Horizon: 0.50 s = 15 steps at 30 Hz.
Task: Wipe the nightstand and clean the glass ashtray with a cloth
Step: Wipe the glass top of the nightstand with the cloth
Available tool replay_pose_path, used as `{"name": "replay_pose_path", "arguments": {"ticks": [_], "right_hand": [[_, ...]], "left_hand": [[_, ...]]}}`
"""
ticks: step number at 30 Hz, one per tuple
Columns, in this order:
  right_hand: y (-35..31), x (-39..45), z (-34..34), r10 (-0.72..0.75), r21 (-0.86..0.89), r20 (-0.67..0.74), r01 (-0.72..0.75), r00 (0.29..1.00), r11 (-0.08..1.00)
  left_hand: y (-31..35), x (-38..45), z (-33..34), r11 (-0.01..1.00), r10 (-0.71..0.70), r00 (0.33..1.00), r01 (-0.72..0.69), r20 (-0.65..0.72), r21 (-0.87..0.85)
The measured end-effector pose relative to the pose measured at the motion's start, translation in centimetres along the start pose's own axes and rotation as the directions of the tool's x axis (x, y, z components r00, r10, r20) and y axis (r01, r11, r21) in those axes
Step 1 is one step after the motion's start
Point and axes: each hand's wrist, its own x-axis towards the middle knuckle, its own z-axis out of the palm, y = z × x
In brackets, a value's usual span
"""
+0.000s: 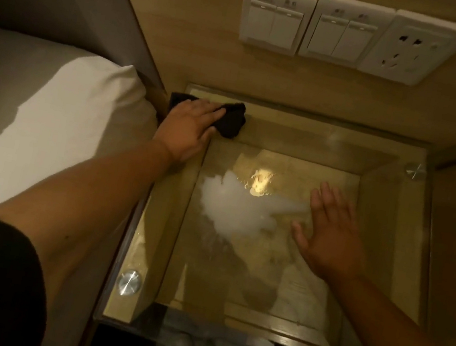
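Observation:
The nightstand has a glass top (pixel 398 159) held by round metal studs, with a wooden box shelf visible beneath it. My left hand (pixel 188 130) presses a dark cloth (pixel 232 120) flat on the glass at the far left corner. My right hand (pixel 328 235) hovers or rests with fingers spread over the right middle of the glass, holding nothing. A bright lamp reflection and a white glare patch show on the glass between my hands. No ashtray is in sight.
A bed with white sheets and a pillow (pixel 48 118) lies directly left of the nightstand. The wooden wall panel behind carries two switch plates (pixel 275 17) and a power socket (pixel 407 47). Metal studs (pixel 128 281) mark the glass corners.

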Motion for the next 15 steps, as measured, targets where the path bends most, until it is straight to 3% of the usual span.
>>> {"name": "replay_pose_path", "arguments": {"ticks": [15], "right_hand": [[-0.1, -0.1, 0.2, -0.005, -0.015, -0.026, 0.005, 1.000, 1.000]], "left_hand": [[9.0, -28.5, 2.4, 0.997, -0.074, 0.990, 0.077, 0.119, -0.020]]}}
